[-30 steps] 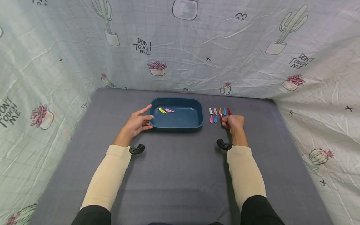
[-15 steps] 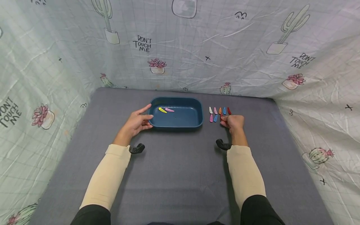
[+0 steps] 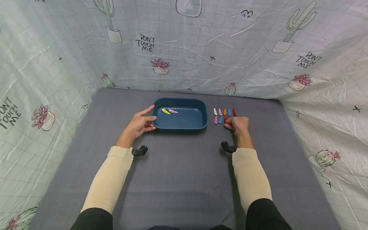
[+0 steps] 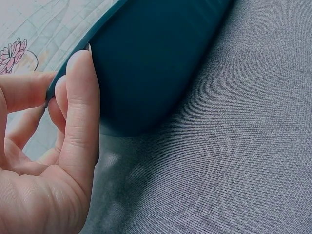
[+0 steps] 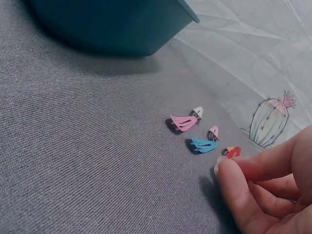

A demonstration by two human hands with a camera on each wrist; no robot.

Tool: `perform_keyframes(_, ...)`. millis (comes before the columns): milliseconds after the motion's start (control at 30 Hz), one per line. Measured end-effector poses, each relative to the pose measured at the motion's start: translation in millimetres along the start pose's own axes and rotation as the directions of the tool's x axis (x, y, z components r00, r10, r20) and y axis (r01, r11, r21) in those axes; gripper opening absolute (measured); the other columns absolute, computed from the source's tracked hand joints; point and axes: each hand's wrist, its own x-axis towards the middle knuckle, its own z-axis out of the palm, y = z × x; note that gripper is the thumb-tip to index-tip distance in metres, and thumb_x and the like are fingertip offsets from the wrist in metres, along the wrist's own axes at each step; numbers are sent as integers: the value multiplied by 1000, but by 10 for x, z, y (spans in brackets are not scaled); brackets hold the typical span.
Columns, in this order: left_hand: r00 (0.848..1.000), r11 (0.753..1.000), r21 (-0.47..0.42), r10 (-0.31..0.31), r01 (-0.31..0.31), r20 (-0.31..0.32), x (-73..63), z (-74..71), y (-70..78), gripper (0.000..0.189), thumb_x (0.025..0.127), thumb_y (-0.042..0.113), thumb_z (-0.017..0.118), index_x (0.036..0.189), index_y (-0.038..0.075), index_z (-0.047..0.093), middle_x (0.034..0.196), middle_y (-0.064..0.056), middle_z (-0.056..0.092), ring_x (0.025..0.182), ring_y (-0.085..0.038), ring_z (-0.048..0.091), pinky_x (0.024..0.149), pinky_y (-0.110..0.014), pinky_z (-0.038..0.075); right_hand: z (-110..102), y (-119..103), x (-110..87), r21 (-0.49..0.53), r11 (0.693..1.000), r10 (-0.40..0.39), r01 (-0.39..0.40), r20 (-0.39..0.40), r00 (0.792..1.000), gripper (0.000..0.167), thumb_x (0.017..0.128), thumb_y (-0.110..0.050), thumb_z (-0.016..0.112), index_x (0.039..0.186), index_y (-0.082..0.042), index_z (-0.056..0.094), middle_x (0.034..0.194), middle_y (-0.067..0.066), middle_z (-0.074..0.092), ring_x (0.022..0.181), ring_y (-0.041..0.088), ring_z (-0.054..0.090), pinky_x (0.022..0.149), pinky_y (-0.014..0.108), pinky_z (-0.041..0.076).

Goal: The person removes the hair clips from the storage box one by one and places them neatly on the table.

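Observation:
My right hand [image 3: 238, 124] pinches a red snap hair clip [image 5: 234, 152] between thumb and fingertips, at or just above the cloth. It is at the right end of a front row, beside a blue clip [image 3: 220, 119] and a pink clip [image 3: 216, 119]. Behind lie a white clip [image 3: 215, 111], a light pink one [image 3: 220, 111], an orange one [image 3: 225, 112], another blue one [image 3: 229, 112] and another red one [image 3: 234, 112]. My left hand [image 3: 138, 125] grips the left end of a dark blue tray [image 3: 187, 120], which holds a yellow clip [image 3: 165, 111] and a pinkish-purple clip [image 3: 173, 111].
A grey cloth [image 3: 184, 166] covers the table. Behind and at both sides hangs a pale printed curtain [image 3: 189, 48] with cactus drawings. The tray's right wall stands close to the clips. A black camera mount sits at each wrist.
My right hand, with the red clip, has shifted very slightly left toward the front row. The left hand keeps its grip on the tray. The head view has tilted a little.

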Motion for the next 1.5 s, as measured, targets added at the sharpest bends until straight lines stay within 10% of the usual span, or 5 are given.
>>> perform_keyframes(900,1000,1000,4,6,-6,-10,15,-17,-12,66,102,13,67,155,46,46,99,-8,54,65,-11,57,68,-28,63,3,-5,-33,-55,998,-22,22,17,1000,29,92,5,73,120,9,73,69,-2,69,55,8,71,61,21,61)
perform_keyframes(1500,1000,1000,24,9,-8,-23,10,-10,-13,66,102,14,68,155,47,46,103,-8,52,66,-11,55,69,-28,63,5,-8,-47,-108,992,-68,69,12,998,6,90,7,73,92,3,76,79,3,68,52,8,69,58,24,62)
